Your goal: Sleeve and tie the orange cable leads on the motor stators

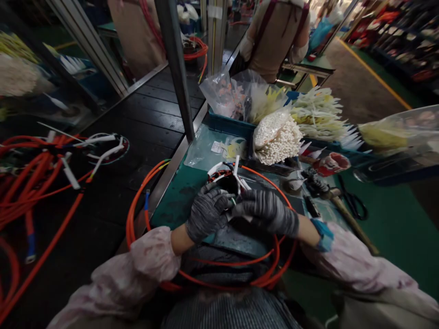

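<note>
In the middle of the head view lies a dark ring-shaped part with reddish edging [219, 173] and white-sleeved leads [236, 169]. My left hand [209, 212], in a grey striped glove, is closed against the near left side of this part. From the right, my right hand [269, 212], gloved alike, has its fingers bent and pressed together at the white leads. A small greenish-white tip shows between the two hands; what the right fingertips pinch is hidden. Orange cable [274, 185] runs from the part and loops around my forearms and lap.
Left, a dark slatted conveyor [154, 114] carries bundled orange cables [37, 169]. Behind my hands are blue bins [226, 123] with bagged parts and white sleeves [277, 139]. A hammer [353, 219], black scissors [353, 201] and a red tape roll [332, 163] lie right. Two people stand beyond.
</note>
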The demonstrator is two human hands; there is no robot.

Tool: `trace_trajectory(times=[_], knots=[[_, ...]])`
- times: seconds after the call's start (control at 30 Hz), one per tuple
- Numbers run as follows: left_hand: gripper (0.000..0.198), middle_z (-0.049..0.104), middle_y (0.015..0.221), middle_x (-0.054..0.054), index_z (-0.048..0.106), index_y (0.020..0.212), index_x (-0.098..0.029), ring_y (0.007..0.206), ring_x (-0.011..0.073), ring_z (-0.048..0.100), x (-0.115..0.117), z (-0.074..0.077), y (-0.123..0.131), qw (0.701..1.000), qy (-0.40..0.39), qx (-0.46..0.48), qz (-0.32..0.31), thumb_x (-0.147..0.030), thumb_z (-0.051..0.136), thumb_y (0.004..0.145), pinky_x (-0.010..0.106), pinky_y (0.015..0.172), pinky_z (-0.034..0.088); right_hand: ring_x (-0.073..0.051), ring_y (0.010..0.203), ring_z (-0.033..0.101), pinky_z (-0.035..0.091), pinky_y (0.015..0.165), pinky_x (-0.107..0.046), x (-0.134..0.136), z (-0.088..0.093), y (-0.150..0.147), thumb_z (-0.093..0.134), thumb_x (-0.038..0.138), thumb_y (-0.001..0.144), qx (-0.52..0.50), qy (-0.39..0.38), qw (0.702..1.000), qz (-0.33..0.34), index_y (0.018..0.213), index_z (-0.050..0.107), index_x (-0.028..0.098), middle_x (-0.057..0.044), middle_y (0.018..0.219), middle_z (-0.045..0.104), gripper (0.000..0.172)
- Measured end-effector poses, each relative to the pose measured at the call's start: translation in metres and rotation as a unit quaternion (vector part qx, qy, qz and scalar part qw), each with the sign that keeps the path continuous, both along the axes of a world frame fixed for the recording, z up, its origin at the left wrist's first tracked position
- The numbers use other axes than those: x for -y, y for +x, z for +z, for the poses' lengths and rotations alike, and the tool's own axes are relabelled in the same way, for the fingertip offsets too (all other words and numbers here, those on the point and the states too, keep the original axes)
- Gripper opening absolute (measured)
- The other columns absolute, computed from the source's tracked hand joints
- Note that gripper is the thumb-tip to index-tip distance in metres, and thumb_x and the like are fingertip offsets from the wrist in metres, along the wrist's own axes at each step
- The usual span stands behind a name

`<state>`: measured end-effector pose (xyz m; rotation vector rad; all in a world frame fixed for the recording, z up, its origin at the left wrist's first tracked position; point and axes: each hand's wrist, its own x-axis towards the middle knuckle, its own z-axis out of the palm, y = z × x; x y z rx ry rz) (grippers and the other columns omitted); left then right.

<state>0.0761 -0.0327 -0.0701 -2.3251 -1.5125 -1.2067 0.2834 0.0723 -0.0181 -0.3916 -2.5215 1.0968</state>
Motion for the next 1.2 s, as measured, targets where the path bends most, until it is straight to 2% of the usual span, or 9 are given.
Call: trace_trajectory(times=[0.1, 0.27, 0.5, 0.63, 0.77, 0.87, 1.0, 1.13, 1.2], knots=[[0.006, 0.083, 0.096, 0.001, 0.068, 0.101, -0.025, 0.092, 0.0225, 0.079, 0.001, 0.003, 0.001, 1.0, 0.003, 0.013, 0.004, -0.028, 0.071, 0.096, 0.047, 0.108, 0.056, -0.014, 0.072, 0.069, 0.056, 0.066, -0.026, 0.011, -0.009, 0.006, 0.063, 0.036, 0.109, 0.044, 0.116, 0.991, -0.048, 0.104, 0.074, 0.021, -0.002, 0.088, 0.077, 0.019], [0.009, 0.082, 0.094, 0.0, 0.067, 0.099, -0.026, 0.091, 0.0229, 0.079, -0.001, 0.0, 0.001, 1.0, 0.014, 0.028, 0.004, -0.021, 0.068, 0.092, 0.049, 0.108, 0.056, -0.018, 0.078, 0.065, 0.053, 0.065, -0.031, 0.005, -0.03, 0.007, 0.059, 0.029, 0.11, -0.065, 0.375, 0.921, 0.081, 0.111, 0.072, 0.024, -0.005, 0.1, 0.079, 0.014], [0.01, 0.082, 0.095, 0.0, 0.068, 0.104, -0.027, 0.091, 0.0229, 0.079, -0.002, -0.006, 0.002, 0.999, 0.03, 0.044, 0.01, -0.025, 0.069, 0.095, 0.05, 0.109, 0.055, -0.018, 0.083, 0.064, 0.055, 0.069, -0.032, -0.003, -0.038, 0.006, 0.061, 0.023, 0.109, -0.061, 0.471, 0.877, 0.074, 0.118, 0.069, 0.019, -0.007, 0.102, 0.076, 0.013], [0.008, 0.081, 0.093, -0.001, 0.068, 0.099, -0.026, 0.09, 0.0222, 0.079, -0.001, -0.004, 0.003, 0.998, 0.027, 0.049, 0.012, -0.02, 0.066, 0.095, 0.05, 0.109, 0.055, -0.019, 0.086, 0.066, 0.057, 0.072, -0.033, 0.002, -0.038, 0.013, 0.057, 0.025, 0.11, -0.078, 0.456, 0.881, 0.098, 0.114, 0.072, 0.02, -0.008, 0.101, 0.077, 0.016], [0.005, 0.081, 0.091, 0.001, 0.069, 0.099, -0.025, 0.089, 0.023, 0.079, -0.002, -0.004, 0.004, 0.999, 0.021, 0.044, 0.016, -0.024, 0.064, 0.098, 0.05, 0.108, 0.055, -0.018, 0.094, 0.071, 0.059, 0.085, -0.031, 0.019, -0.027, 0.004, 0.05, 0.029, 0.114, -0.047, 0.289, 0.949, 0.118, 0.105, 0.07, 0.022, -0.006, 0.102, 0.078, 0.024], [0.009, 0.081, 0.091, 0.003, 0.072, 0.102, -0.025, 0.088, 0.0251, 0.078, -0.005, -0.004, 0.002, 0.999, 0.04, 0.026, 0.02, -0.03, 0.065, 0.098, 0.05, 0.106, 0.057, -0.016, 0.083, 0.069, 0.058, 0.078, -0.029, 0.017, -0.02, -0.027, 0.041, 0.028, 0.116, -0.035, 0.202, 0.979, 0.02, 0.098, 0.067, 0.022, -0.004, 0.095, 0.076, 0.032], [0.004, 0.083, 0.102, 0.001, 0.073, 0.097, -0.026, 0.105, 0.0245, 0.078, -0.008, 0.0, -0.004, 0.999, 0.015, 0.022, -0.023, -0.028, 0.069, 0.099, 0.049, 0.112, 0.055, -0.022, 0.081, 0.066, 0.06, 0.078, -0.036, -0.014, -0.012, -0.062, 0.051, 0.033, 0.108, -0.075, 0.22, 0.965, -0.123, 0.092, 0.068, 0.023, -0.007, 0.089, 0.074, 0.026], [0.004, 0.082, 0.113, 0.0, 0.076, 0.103, -0.029, 0.115, 0.0243, 0.074, -0.003, 0.005, -0.016, 0.997, -0.023, -0.05, -0.048, -0.028, 0.074, 0.1, 0.056, 0.124, 0.044, -0.026, 0.101, 0.069, 0.059, 0.1, -0.045, -0.032, -0.002, -0.041, 0.044, 0.027, 0.108, -0.129, 0.184, 0.949, -0.22, 0.114, 0.068, 0.024, -0.01, 0.106, 0.074, 0.026], [0.01, 0.08, 0.119, 0.003, 0.079, 0.109, -0.031, 0.117, 0.0271, 0.072, 0.002, 0.01, -0.023, 0.993, -0.04, -0.108, -0.011, -0.032, 0.077, 0.099, 0.054, 0.115, 0.05, -0.028, 0.113, 0.069, 0.056, 0.109, -0.049, -0.032, -0.001, -0.023, 0.053, 0.033, 0.107, -0.114, 0.167, 0.943, -0.264, 0.128, 0.067, 0.022, -0.014, 0.12, 0.073, 0.028]])
